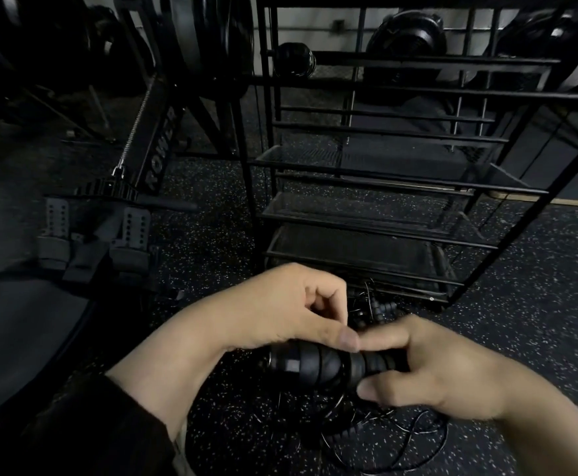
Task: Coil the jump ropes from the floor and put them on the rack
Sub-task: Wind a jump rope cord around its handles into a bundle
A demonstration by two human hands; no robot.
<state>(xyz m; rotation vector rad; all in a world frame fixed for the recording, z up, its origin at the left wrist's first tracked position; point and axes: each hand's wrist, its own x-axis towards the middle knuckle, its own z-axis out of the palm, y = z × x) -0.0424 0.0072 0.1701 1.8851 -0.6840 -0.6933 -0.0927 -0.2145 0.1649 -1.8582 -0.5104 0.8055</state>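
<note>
- Left hand (280,307): fingers curled, thumb tip laid on top of the handles (318,364); it seems to pinch a thin cord, though the dim light leaves this unsure.
- Right hand (428,369): gripping the ridged right end of the handles, index finger above, thumb below.
- Handles: black, bundled side by side, held just above the floor (538,304) in front of the rack (376,207).
- Ropes (383,438): thin black cord in loose loops on the floor under the hands; a beaded length (380,309) lies by the rack's bottom front edge.
- Rack: black wire, several mesh shelves, standing on the speckled floor.
- Rower (160,149): left of the rack, grey footplates (91,231) at its near end.
- Sleeve (74,431): dark, on the left forearm.
</note>
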